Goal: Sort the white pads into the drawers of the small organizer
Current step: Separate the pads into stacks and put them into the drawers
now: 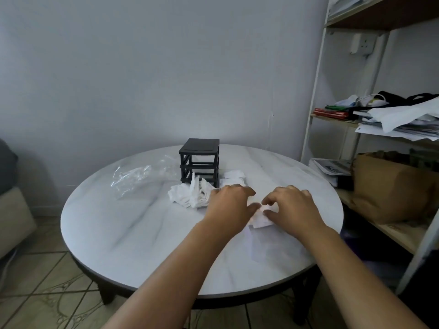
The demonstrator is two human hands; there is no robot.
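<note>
The person's right hand (292,205) has its thumb and forefinger curled in a pinch on the near corner of a folded white pad (262,220), which lies low over the round marble-patterned table (142,245), toward its right side. The left hand (231,203) is just beside it, thumb tip at the pad's left edge and fingers curled over. Motion blur there hides whether it truly grips or only steadies the pad. Beyond the left hand lies a loose heap of pads (190,195), crumpled and fanned, touching the front foot of the small black organizer (199,160). A tidier stack of pads (234,178) sits just right of the organizer. The organizer's frame looks see-through, with no white visible in any of its three slots, so the sorting seems barely begun (or the drawers are out). Nearly every pad in view is outside it. A faint pale rectangle on the tabletop beneath the wrists may be a clear drawer, but it is too washed out to say. A crumpled clear plastic bag (137,176) lies to the organizer's left. At the right edge, a shelf unit (316,91) with papers and a brown paper bag (392,186) is cut off by the frame. The pads cannot be counted, since white blends into white.
</note>
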